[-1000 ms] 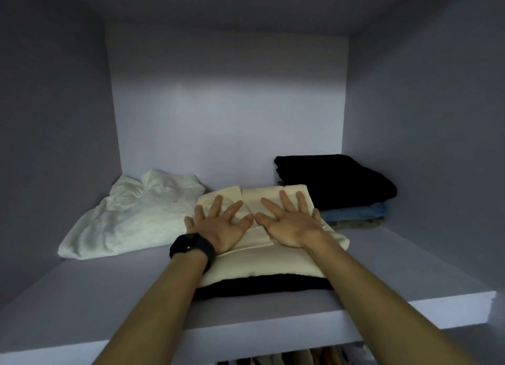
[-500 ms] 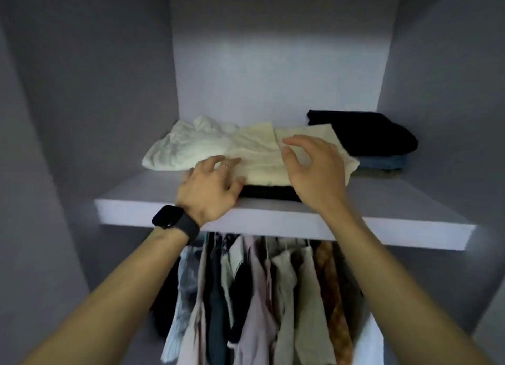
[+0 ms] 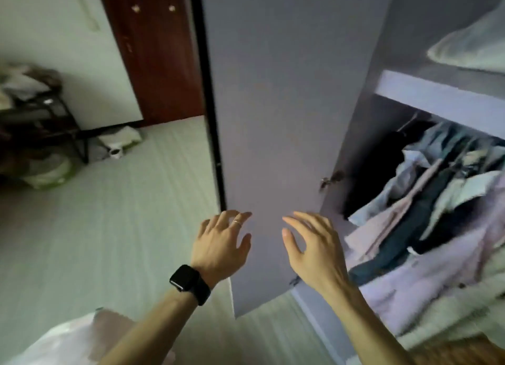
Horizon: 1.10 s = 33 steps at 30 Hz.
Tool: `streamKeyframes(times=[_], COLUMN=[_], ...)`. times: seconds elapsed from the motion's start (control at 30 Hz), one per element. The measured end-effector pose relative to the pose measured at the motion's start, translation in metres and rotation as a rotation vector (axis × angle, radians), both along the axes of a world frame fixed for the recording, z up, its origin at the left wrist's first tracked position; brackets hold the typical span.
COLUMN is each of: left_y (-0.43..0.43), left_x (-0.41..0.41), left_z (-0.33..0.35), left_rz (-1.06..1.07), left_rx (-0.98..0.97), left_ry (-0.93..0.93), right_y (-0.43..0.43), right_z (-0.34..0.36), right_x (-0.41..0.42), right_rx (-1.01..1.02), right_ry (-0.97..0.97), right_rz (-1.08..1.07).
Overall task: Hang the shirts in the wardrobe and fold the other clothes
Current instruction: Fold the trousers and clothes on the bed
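While both our hands are hanging in the near centre, empty, we are looking at the open wardrobe door (image 3: pixel 276 135) straight ahead. Our left hand (image 3: pixel 221 248) is holding its fingers spread and slightly curled, a ring on one finger, a black watch (image 3: pixel 190 284) strapped at the wrist. Our right hand (image 3: pixel 314 252) is sitting just beside it, fingers loosely spread, thumb pointing up; neither is gripping anything.

Hanging shirts (image 3: pixel 426 217) are crowding the rail space to the right of our right hand, near it but apart: pale blue, lilac, dark teal and white pieces, motion-blurred. Above them the shelf (image 3: pixel 437 102) is running along the far right, and a white folded garment (image 3: pixel 475 47) is lying on it, well apart from both hands.

To the left, the pale floor (image 3: pixel 109 214) is stretching toward a dark red door (image 3: pixel 158 50), and a black rack (image 3: pixel 41 118) with soft items is standing at the far left. At the near left, a pale bundle (image 3: pixel 62 340) is lying below our left forearm; we cannot tell what it is.
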<state>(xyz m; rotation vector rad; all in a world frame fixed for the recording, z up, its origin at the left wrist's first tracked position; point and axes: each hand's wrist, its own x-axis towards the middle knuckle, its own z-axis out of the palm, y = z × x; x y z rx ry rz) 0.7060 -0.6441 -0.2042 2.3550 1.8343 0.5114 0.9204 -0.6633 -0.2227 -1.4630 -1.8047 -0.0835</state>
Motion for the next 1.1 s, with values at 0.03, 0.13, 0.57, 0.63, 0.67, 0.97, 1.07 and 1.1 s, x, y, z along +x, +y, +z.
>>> streamKeyframes(times=[0.03,0.13,0.57,0.63,0.67,0.97,1.07,1.1], left_y=[-0.011,-0.031,-0.022,-0.014,-0.008,0.055,0.077,0.083], left_x=[-0.033,-0.108,-0.395,-0.429,-0.447,-0.591,-0.64,-0.654], left_z=[-0.01,-0.026,-0.055,-0.055,-0.055,-0.057,-0.059,-0.058], left_rz=[0.093,0.29,0.859,0.917,0.945,1.174,1.297,1.354], left_rx=[-0.038,-0.061,-0.124,-0.125,-0.135,-0.137,-0.128,-0.127], left_ry=[-0.006,0.011,0.03,0.024,0.021,0.06,0.082,0.071], right_y=[0.001,0.009,0.134,0.155,0.167,0.277,0.32,0.332], right_z=[-0.009,-0.021,-0.025,-0.024,-0.022,-0.024,-0.027,-0.026], right_x=[-0.031,-0.103,-0.408,-0.448,-0.469,-0.655,-0.728,-0.753], right_rx=[-0.036,-0.145,-0.182,-0.188,-0.201,-0.216,-0.197,-0.206], right_ry=[0.006,-0.005,-0.127,-0.141,-0.151,-0.247,-0.299,-0.321], right_rz=[0.075,0.222,0.66,0.694,0.715,0.95,1.07,1.121])
